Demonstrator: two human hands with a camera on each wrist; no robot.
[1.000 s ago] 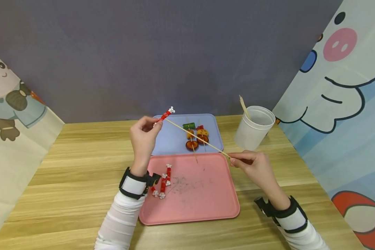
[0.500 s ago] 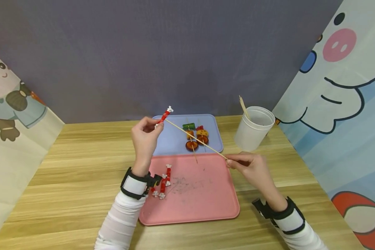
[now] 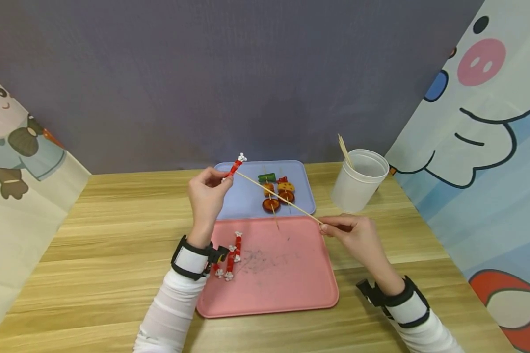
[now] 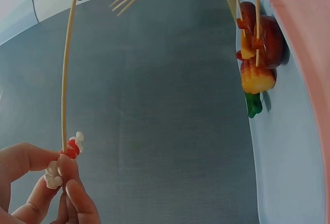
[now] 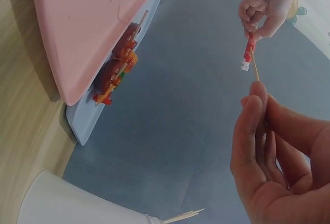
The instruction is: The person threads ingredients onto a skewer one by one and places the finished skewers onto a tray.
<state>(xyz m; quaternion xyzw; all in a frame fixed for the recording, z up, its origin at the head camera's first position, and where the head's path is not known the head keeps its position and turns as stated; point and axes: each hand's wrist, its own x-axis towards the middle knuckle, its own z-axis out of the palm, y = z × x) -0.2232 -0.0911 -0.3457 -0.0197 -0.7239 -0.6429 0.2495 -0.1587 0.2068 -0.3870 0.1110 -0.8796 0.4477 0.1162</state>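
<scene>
My left hand (image 3: 207, 196) pinches a short red toy piece with white knobbed ends (image 3: 236, 166), above the blue tray's left part. My right hand (image 3: 357, 239) pinches a thin bamboo skewer (image 3: 279, 196) near its right end. The skewer slopes up and left to the red piece. In the left wrist view its end meets the red piece (image 4: 72, 148) at the fingertips; how deep it goes in cannot be told. The right wrist view shows the skewer (image 5: 255, 66) running from my fingertips to the middle of the red piece (image 5: 249, 49).
Several similar red pieces (image 3: 230, 262) lie on the pink tray (image 3: 291, 279), at its left. Behind it, the blue tray (image 3: 243, 198) holds two loaded toy skewers (image 3: 271, 205). A white cup (image 3: 355, 189) with spare skewers (image 3: 345, 151) stands back right, near the grey wall (image 3: 265, 83).
My right hand has shifted slightly left and my left hand slightly right, so they are a little closer together. Both keep their hold; the trays and cup stay put.
</scene>
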